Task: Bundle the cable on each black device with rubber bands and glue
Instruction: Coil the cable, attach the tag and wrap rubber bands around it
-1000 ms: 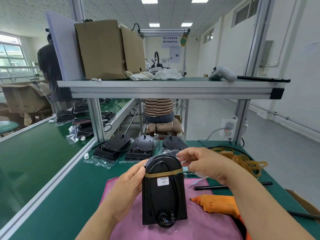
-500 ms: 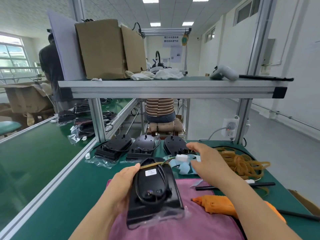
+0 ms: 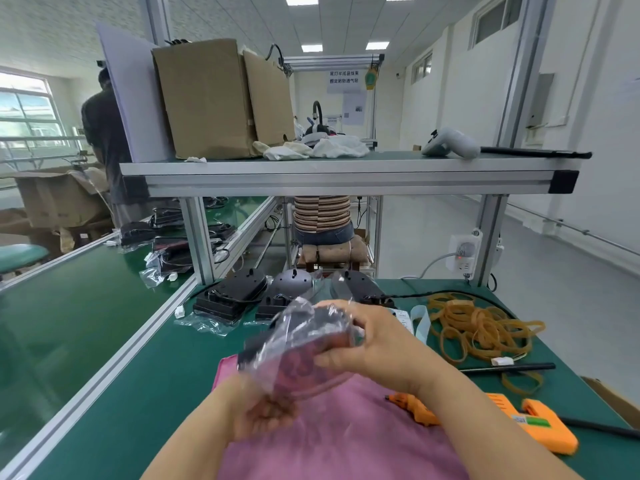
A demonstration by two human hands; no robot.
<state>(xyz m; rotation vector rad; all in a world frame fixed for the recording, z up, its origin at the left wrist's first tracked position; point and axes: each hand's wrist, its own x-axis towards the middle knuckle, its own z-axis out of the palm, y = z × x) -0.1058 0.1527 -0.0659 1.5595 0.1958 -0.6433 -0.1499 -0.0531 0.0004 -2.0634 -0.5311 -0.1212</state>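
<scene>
A black device [image 3: 298,327] inside a clear plastic bag [image 3: 294,362] is held above the pink cloth [image 3: 346,438]. My left hand [image 3: 263,407] grips the bag's lower end from below. My right hand [image 3: 374,341] pinches the bag and device from the right. The picture is blurred by motion, so the band on the device is not visible. Three more black devices [image 3: 230,294] lie at the back of the green bench. A heap of tan rubber bands [image 3: 481,327] lies to the right, and an orange glue gun [image 3: 530,424] rests at the cloth's right edge.
An aluminium shelf [image 3: 346,174] with cardboard boxes spans the bench above the devices. A power strip [image 3: 464,254] hangs on the right post. A black rod [image 3: 509,368] lies by the rubber bands. A seated person in a striped top is behind the bench; bagged devices lie on the left conveyor.
The banded device was lowered and tipped over. My right hand reached to the back, came back, and now the device sits in a clear bag held by both hands.
</scene>
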